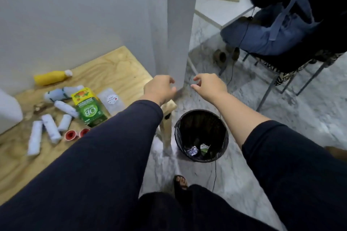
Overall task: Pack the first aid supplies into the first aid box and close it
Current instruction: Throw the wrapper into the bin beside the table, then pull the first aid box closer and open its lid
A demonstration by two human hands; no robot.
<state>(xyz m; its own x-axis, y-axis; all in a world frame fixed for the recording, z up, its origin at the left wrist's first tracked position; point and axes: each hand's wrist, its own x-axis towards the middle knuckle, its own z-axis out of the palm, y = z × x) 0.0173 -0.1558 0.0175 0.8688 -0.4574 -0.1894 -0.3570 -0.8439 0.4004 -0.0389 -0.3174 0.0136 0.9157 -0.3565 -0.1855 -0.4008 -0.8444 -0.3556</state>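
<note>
Both hands, left hand point(159, 88) and right hand point(210, 85), are hovering empty, fingers loosely apart, beyond the table point(116, 65); bandage rolls point(50, 127) are lying there, so reaching back left seems wise.

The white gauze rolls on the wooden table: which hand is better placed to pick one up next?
Probably the left hand. It hangs over the table's right corner, on the rolls' side; the right hand is over the floor, beyond the table edge.

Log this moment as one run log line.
left hand: empty, open | right hand: empty, open | both above bin | supplies unpacked on table
</note>
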